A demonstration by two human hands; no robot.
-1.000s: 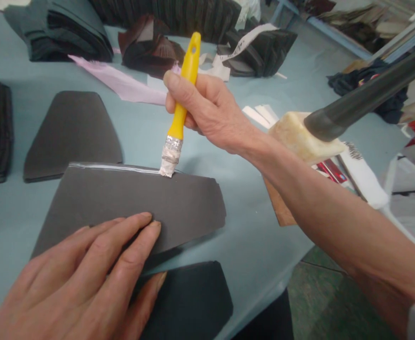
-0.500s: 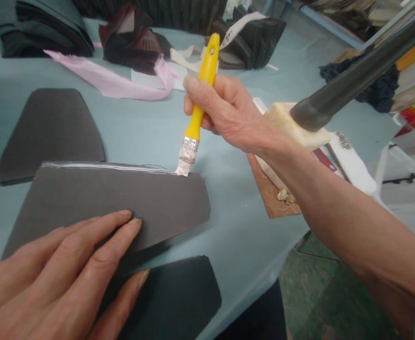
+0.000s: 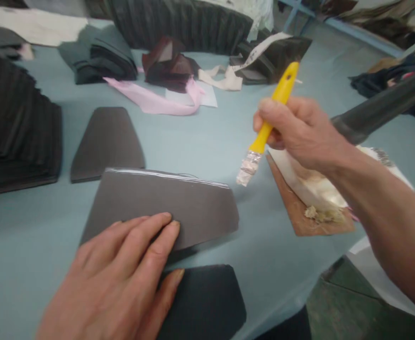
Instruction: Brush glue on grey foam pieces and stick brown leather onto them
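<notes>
Charcoal-grey, flat, smooth panel with angled ends is lying on the blue-green tabletop, and its far long edge has a shiny white stripe running pretty much end to end. So that edge looks done to me; no white band shows on the other visible edges, though whether they need one, I can't tell. The near-left part is under the fingers anyway.

Left hand is at the panel's 7 o'clock, fingers laid flat on it, not gripping, with the thumb by a blackish-green panel with clipped corners at 5. Right hand is out at 2, closed around a yellow-handled brush. Its stubby bristles are caked whitish and sit clear of the panel.

Further out: matching grey tapered pieces between 10 and 11, a tall, ridgy dark pile at 10, a floppy pink cloth strip near 12, and a brown board with crusty beige lumps around 3.
</notes>
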